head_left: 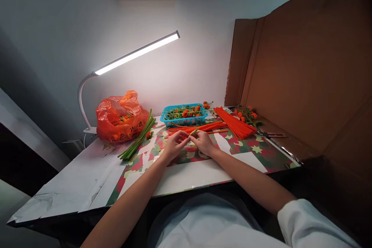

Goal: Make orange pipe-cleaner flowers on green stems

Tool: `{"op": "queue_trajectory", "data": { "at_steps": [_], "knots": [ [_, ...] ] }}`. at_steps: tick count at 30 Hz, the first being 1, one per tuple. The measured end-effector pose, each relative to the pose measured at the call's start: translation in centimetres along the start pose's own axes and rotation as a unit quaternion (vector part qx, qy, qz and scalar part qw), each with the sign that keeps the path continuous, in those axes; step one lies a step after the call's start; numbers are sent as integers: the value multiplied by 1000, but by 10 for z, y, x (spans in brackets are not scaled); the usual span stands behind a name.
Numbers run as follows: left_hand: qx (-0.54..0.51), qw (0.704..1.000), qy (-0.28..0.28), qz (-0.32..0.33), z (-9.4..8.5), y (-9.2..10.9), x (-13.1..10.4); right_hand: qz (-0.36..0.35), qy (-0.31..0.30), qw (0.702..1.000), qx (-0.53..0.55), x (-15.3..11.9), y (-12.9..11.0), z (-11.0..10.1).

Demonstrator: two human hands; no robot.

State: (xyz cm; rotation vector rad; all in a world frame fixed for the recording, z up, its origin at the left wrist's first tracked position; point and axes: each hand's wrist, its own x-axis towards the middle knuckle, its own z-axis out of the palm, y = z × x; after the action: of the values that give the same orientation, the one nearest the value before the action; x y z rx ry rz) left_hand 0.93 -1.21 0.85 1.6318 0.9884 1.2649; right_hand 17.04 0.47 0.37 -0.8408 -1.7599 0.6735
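Note:
My left hand and my right hand meet above the middle of the table, fingertips pinched close together. Between them is a short green pipe cleaner, its tip pointing up and to the right. A bit of orange shows by my left fingertips, too small to make out. Just beyond my hands lies a loose row of orange pipe cleaners. A wider orange pipe cleaner bundle fans out to the right. Left of my hands lies a tied bundle of green pipe cleaners, with one orange flower beside it.
A blue basket of orange flowers stands against the wall. At the left are an orange plastic bag and a lit lamp. More flowers, a utility knife and a tall cardboard sheet are on the right.

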Motion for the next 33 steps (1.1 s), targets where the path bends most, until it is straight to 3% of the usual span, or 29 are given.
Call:
{"op": "queue_trajectory", "data": {
  "at_steps": [5,10,15,25,33],
  "knots": [
    [-26,999,-17,-20,-2,-3,5,-21,-37,999,18,-1,-6,-2],
    [-74,992,-59,-81,-3,6,2,-43,-89,994,42,1,-11,-9],
    [-77,984,-102,-122,-4,13,-1,-40,-74,996,21,1,-9,-8],
    [40,999,-19,-12,-2,1,0,-14,-16,999,-40,1,-2,-2],
    [79,997,-6,-23,-2,-4,4,-39,-44,998,-19,-2,-2,-1]
  ]
}}
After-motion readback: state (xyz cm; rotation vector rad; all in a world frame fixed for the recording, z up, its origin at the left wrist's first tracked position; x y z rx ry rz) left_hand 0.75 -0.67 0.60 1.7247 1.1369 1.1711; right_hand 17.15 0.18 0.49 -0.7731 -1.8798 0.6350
